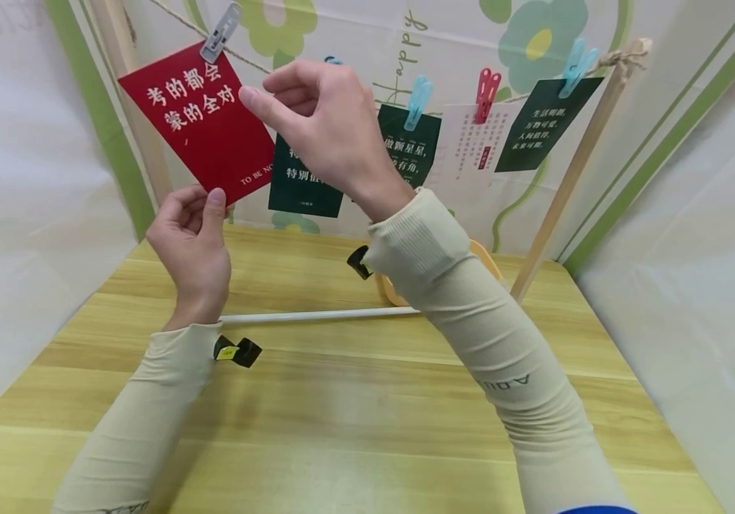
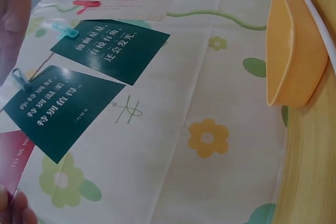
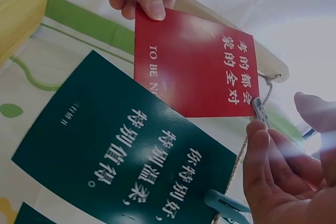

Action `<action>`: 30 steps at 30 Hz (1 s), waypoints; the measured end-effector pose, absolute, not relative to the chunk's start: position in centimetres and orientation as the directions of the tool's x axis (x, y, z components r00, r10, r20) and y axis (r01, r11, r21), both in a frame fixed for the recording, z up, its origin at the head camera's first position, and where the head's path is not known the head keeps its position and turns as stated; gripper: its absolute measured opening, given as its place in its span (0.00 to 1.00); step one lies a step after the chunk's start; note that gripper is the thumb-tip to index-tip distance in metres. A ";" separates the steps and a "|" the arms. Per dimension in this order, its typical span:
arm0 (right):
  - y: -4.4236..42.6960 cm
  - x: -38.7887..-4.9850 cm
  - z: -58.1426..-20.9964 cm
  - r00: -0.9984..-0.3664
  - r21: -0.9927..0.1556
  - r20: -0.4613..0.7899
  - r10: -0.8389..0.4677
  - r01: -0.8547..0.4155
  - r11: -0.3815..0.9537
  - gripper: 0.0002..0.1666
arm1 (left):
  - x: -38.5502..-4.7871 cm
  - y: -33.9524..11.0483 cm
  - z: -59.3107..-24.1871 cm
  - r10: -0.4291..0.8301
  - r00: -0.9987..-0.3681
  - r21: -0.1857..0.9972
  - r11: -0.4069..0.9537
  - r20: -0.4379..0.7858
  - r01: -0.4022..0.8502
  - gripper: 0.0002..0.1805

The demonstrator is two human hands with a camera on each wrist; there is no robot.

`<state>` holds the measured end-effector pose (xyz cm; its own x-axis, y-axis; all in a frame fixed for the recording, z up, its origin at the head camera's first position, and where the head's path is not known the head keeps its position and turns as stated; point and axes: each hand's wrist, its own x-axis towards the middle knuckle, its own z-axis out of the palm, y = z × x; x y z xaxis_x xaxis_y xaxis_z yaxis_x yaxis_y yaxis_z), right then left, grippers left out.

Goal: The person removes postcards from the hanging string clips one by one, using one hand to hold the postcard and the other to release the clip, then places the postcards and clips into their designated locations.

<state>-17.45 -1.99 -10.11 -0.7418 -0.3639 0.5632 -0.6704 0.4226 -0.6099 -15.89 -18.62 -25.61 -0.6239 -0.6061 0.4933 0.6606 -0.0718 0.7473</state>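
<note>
Pinching the red rectangular card (image 1: 196, 139) by its lower corner, the left hand (image 1: 193, 243) sits beneath it, while a grey plastic clip (image 1: 221, 33) holds its top on brown twine (image 1: 248, 61). Right of the card, I see the right hand (image 1: 335, 132), thumb and fingers parted.

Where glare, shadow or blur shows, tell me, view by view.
Head view: pale glare on the tabletop, a soft shadow beside the left sleeve; left wrist view: dim, the right hand soft at the left edge; right wrist view: washed-out brightness behind that hand, sheen on the red card and the large green card.
</note>
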 end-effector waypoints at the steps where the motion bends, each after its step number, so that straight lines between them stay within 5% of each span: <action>1: -2.1 -17.5 -9.9 -0.740 -0.606 0.568 -0.361 -0.673 0.425 0.24 | -15.9 -18.6 -25.6 -0.606 -0.625 0.747 -0.075 0.492 0.661 0.09; 14: -3.3 -18.4 -7.0 -0.736 -0.534 0.595 -0.322 -0.662 0.526 0.26 | -15.9 -18.6 -25.5 -0.599 -0.631 0.758 -0.059 0.494 0.650 0.09; 30: -5.3 -20.1 -4.9 -0.839 -0.591 0.485 -0.247 -0.522 0.615 0.22 | -15.8 -18.7 -25.7 -0.604 -0.624 0.754 -0.059 0.495 0.654 0.09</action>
<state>-20.10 -5.27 -4.88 -0.8392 -0.2469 0.4845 -0.5221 0.6152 -0.5907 -15.85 -18.69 -25.66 -0.6244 -0.6042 0.4951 0.6545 -0.0587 0.7538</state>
